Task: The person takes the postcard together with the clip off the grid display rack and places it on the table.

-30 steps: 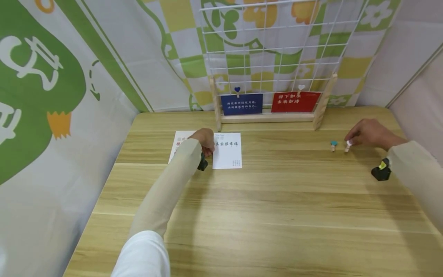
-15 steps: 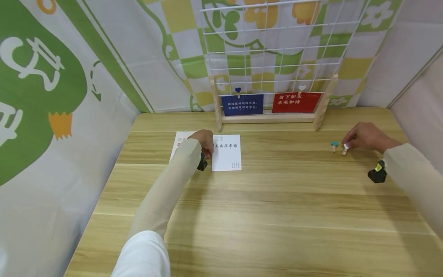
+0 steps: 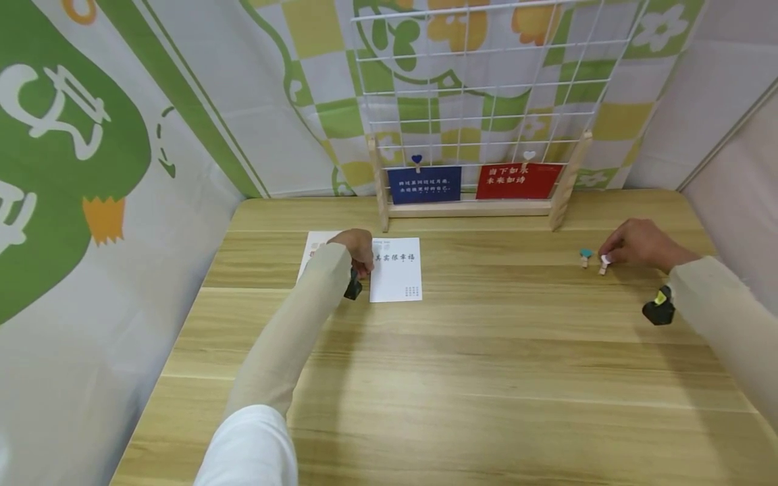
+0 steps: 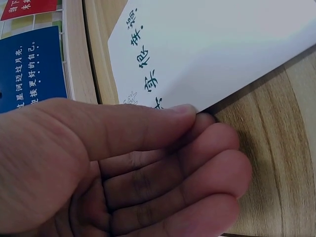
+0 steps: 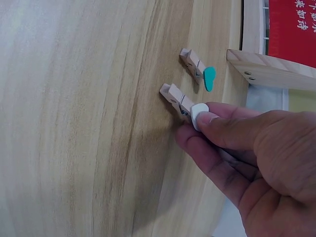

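My left hand (image 3: 354,248) pinches the edge of a white card (image 3: 398,273) with dark printed characters; in the left wrist view the thumb lies over the card (image 4: 212,54) and the fingers curl beneath. Under that forearm a second white card (image 3: 310,253) is partly hidden. At the right, my right hand (image 3: 643,243) pinches the white heart of a small wooden clothespin (image 3: 603,265) between thumb and fingers. Another clothespin with a teal heart (image 5: 209,79) lies on the table just beside it, untouched.
A white wire grid (image 3: 474,88) in a wooden stand (image 3: 468,209) rises at the table's back. A blue card (image 3: 425,185) and a red card (image 3: 516,181) hang on it from heart clothespins. Printed cloth walls (image 3: 200,101) enclose the table (image 3: 486,378).
My right hand has shifted slightly left and toward me, with the white-heart clothespin, closer to the teal one. The card in my left hand has moved a little toward me.
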`<state>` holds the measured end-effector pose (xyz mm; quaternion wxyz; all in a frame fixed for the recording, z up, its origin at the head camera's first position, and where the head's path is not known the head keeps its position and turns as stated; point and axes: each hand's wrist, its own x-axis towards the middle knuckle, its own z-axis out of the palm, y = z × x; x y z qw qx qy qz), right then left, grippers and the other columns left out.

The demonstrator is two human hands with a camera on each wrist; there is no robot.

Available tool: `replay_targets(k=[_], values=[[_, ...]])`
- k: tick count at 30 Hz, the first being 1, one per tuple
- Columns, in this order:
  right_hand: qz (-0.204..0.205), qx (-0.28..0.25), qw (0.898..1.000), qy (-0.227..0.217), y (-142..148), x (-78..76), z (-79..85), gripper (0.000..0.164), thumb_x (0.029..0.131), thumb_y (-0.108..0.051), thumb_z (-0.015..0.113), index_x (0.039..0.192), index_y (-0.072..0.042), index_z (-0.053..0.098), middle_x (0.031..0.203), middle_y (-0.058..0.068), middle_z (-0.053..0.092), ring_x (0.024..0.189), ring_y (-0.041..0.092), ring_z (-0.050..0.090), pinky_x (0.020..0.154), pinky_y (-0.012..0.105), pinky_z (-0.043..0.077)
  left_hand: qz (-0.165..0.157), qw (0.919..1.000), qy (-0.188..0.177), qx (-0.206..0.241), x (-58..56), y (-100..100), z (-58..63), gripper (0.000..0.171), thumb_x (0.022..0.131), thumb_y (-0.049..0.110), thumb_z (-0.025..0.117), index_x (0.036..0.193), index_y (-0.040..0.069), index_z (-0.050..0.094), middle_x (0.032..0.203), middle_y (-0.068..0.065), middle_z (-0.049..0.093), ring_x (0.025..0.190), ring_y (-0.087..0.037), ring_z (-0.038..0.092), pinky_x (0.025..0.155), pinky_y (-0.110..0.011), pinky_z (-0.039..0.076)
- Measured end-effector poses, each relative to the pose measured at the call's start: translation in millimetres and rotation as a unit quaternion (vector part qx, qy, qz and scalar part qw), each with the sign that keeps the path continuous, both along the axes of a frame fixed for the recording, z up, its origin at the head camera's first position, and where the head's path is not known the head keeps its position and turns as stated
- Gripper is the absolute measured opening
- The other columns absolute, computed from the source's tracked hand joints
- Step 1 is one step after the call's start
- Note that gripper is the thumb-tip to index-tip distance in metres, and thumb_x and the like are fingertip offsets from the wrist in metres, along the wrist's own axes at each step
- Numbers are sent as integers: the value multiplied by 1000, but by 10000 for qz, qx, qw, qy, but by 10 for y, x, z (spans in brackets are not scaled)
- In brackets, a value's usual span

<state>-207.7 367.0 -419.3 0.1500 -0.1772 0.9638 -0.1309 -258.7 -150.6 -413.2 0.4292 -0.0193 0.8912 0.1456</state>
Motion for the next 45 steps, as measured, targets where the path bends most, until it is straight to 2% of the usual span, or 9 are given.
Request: replay_targets(k=[9,19,25,30,38,41,45], values=[[-99,68,9999,-102,17,14,-23,10,84,-3,71,92,-2,76,97,21,74,98,46,64,89,61,48,6,10000,-18,38,-1,-34,-26,17,90,7,64,74,2,68,61,-3,65,51,-11,61,55,-22,53],[-25,175,9998,18,14,12,-39,7,86,-4,71,89,-6,77,96,18,75,93,38,65,86,58,48,57,10000,-4,74,11,-39,-2,16,92,7,64,77,1,68,62,-4,65,52,-11,62,56,-22,54],[18,235,9996,126,16,7,-46,6,85,-5,72,88,-6,77,97,18,74,95,39,65,87,58,48,-35,10000,67,27,40,-41,42,14,91,7,65,79,1,69,63,-3,66,52,-10,61,56,-22,53],[116,352,9989,285,21,15,7,6,85,-5,71,88,-3,76,95,20,74,91,40,66,83,57,50,-19,10000,76,33,52,-53,85,10,90,6,65,85,-1,70,65,-4,68,51,-9,61,56,-21,54],[251,460,9961,711,-10,-72,130,9,85,0,70,92,3,75,96,25,72,91,45,66,82,58,52,53,9998,21,184,22,-50,139,12,92,7,65,91,-3,70,67,-6,68,52,-11,62,54,-21,53],[364,421,9955,771,-81,-101,199,9,85,-3,71,91,3,75,94,23,73,86,41,67,80,56,53,69,9994,192,269,1,-24,152,14,93,9,65,92,-4,71,69,-8,69,55,-13,63,55,-22,54],[519,378,9945,828,-255,-135,305,10,86,-7,72,91,1,75,91,20,74,82,36,68,75,54,54,352,9954,636,627,-37,24,155,15,93,8,64,93,-6,70,75,-12,70,60,-16,66,62,-27,59]])
